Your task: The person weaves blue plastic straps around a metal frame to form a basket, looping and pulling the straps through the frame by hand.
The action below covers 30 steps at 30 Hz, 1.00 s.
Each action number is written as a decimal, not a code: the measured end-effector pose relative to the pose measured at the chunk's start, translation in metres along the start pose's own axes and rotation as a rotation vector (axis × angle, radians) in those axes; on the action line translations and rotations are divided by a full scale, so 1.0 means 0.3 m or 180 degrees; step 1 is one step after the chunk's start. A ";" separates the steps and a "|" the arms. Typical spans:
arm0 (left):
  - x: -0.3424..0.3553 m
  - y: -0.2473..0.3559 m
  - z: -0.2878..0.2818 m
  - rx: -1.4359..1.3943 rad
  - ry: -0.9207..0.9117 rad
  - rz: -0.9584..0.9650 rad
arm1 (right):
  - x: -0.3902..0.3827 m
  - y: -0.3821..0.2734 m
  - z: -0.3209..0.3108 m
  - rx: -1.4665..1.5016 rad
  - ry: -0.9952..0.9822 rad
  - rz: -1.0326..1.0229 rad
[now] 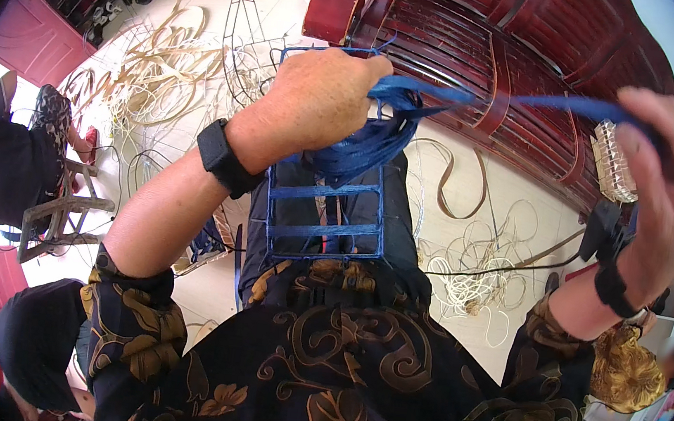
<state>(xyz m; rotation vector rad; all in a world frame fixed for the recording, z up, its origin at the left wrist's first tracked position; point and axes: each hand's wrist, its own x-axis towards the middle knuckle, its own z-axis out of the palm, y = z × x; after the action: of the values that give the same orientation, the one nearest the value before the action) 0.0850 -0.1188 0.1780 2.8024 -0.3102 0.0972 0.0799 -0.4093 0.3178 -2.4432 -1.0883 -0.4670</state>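
A wire frame wrapped in blue strip [323, 231] rests across my lap, its bars running from side to side. At its far end my left hand [316, 98] is closed, palm down, with a looped bundle of blue strip [360, 153] hanging at its fingers. Those fingertips are partly hidden behind the hand. Out to the far right, my right hand [666, 186] is raised and slightly blurred. A length of blue strip [561, 104] stretches taut from the bundle into its curled fingers. Both wrists carry black bands.
A dark red wooden bench [453, 66] stands ahead. Tan strips [162, 66] and a bare wire frame [244, 42] lie on the floor ahead left; cream cord [482, 289] lies to the right. People sit left and right, with a wooden stool [62, 212] at left.
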 end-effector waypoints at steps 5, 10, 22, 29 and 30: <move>-0.022 0.027 0.000 -0.0514 -0.0367 0.1070 | 0.084 0.153 0.051 -0.0122 0.0598 0.0256; -0.069 0.063 0.004 -0.1536 -0.0134 0.2068 | 0.131 0.343 0.297 0.0902 0.0253 0.0561; -0.078 0.066 -0.034 -0.2347 0.0732 0.1156 | -0.039 0.157 0.786 0.3621 -0.0882 0.0691; -0.054 0.027 -0.020 -0.2730 0.0354 0.0161 | -0.024 0.237 0.775 0.2288 -0.0509 0.0786; -0.055 0.025 -0.026 -0.2695 0.0304 -0.0105 | -0.020 0.241 0.744 0.1776 0.0004 0.0693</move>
<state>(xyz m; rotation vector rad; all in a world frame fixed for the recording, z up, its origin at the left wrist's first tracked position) 0.0670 -0.1200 0.1859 1.9559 -0.2121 0.0690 0.1601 -0.3443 0.1071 -2.0264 -0.8019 -0.0757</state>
